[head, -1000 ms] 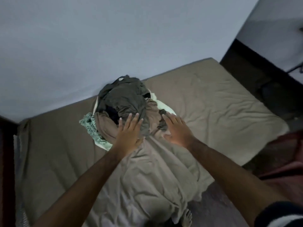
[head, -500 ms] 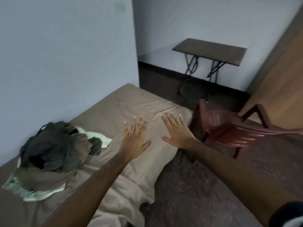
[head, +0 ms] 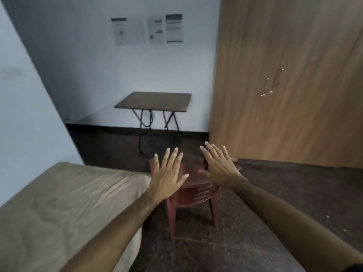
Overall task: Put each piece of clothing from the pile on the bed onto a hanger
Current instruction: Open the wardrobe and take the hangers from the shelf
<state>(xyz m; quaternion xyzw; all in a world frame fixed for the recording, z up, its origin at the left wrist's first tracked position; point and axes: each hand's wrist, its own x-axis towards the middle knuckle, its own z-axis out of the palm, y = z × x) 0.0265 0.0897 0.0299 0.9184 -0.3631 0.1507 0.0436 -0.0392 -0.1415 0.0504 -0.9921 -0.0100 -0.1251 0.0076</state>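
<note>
My left hand (head: pixel 167 177) and right hand (head: pixel 221 169), fingers spread, holding nothing, above the chair (head: pixel 193 195); no clothing visible. Garments should handle soft, light; grasp at shoulders.

Brightness: dim, flat indoor light with a bluish cast on the walls.
Shadows: a soft one lies under the folding table (head: pixel 155 102); the dark floor (head: pixel 284 193) swallows detail.
Glare: a pale sheen on the bed (head: pixel 64 193) sheet.
Blur: overall softness; the wall papers (head: pixel 147 29) are unreadable.
Distortion: the wardrobe (head: pixel 290 75) edge and left wall lean, wide-angle bending.
</note>
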